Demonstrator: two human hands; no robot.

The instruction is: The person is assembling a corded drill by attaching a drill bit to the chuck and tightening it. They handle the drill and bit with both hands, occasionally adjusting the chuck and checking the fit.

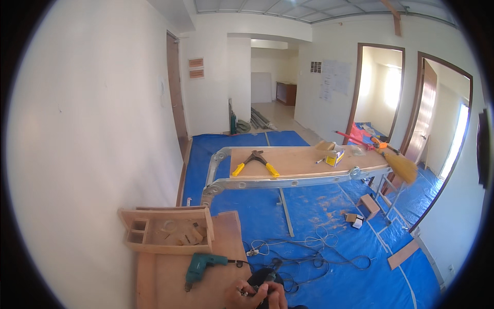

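Observation:
At the lower edge my left hand (239,294) and my right hand (277,295) are close together, fingers curled in. Between them is a dark, roughly cylindrical tool (269,278) whose exact kind I cannot make out. My left fingers pinch at its near end, where any small part is hidden. My right hand wraps its side. Left of my hands, a teal electric drill (200,267) lies on a plywood board (159,278). Behind the drill stands an open wooden tool box (170,247) with scraps inside.
A plywood-topped metal platform (303,159) crosses ahead, bearing yellow-handled cutters (256,164), a small yellow-and-blue box (334,158) and a straw brush (401,167). Tangled cords (314,255) lie on the blue floor sheet (309,206). A white wall (92,129) rises on the left.

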